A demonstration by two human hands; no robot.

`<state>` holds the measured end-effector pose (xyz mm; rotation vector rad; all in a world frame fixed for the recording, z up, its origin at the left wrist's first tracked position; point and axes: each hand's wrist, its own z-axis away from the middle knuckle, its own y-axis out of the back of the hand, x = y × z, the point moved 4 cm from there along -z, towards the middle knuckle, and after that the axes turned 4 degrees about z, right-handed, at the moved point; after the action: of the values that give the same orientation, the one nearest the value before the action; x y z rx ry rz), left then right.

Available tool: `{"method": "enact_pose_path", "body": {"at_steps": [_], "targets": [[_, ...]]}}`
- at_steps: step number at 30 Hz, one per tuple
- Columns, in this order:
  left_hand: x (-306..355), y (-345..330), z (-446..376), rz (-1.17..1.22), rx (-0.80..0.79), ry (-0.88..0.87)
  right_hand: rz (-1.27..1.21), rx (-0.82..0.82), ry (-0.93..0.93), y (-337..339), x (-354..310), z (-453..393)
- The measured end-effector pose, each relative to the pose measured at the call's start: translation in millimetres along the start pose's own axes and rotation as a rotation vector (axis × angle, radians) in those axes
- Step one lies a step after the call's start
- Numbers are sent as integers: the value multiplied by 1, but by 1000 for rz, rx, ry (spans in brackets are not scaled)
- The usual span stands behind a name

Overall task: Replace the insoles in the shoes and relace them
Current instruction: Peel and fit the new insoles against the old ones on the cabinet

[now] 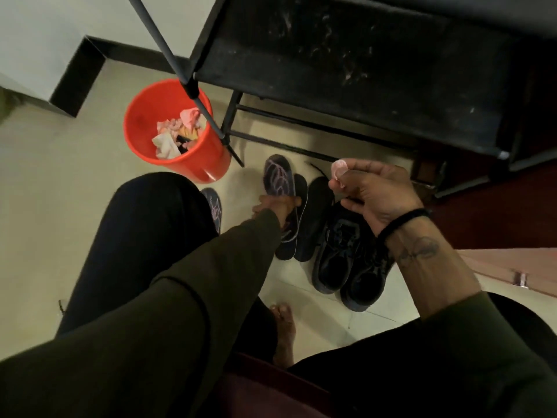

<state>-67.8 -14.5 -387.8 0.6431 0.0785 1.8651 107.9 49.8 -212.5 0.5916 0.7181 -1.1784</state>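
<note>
Two black shoes (340,260) stand side by side on the floor, to the right of centre. Left of them lie two plain dark insoles (315,206). My left hand (275,206) reaches down and grips a purple insole with pink lines (278,176) around its middle. A second patterned insole (212,206) shows partly from behind my left knee. Above the shoes, my right hand (376,194) is raised with its fingers curled and pinches a small pink scrap (339,170). A black lace end (316,168) lies on the floor beyond the insoles.
A red bucket (144,125) holding crumpled paper stands at the back left. A black metal rack (361,70) fills the upper right, with thin tripod legs (208,116) slanting in front of it. My bare foot (283,327) rests on the pale floor below the shoes.
</note>
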Motion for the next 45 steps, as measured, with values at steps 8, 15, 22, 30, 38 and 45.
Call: {"method": "enact_pose_path", "body": {"at_steps": [8,15,22,30,38,45], "targets": [[-9,0,119,43,-211,-129,94,131,94,19,4,28],[-11,20,197,-50,-276,-417,51,113,246,33,4,67],[24,43,224,-188,-173,-724,-90,70,404,32,-12,71],[41,61,228,193,-386,-666,-101,105,476,42,-12,71],[35,42,236,187,-405,-775,-225,126,384,54,-12,96],[45,-1,299,143,-634,-725,20,104,91,131,-44,128]]}}
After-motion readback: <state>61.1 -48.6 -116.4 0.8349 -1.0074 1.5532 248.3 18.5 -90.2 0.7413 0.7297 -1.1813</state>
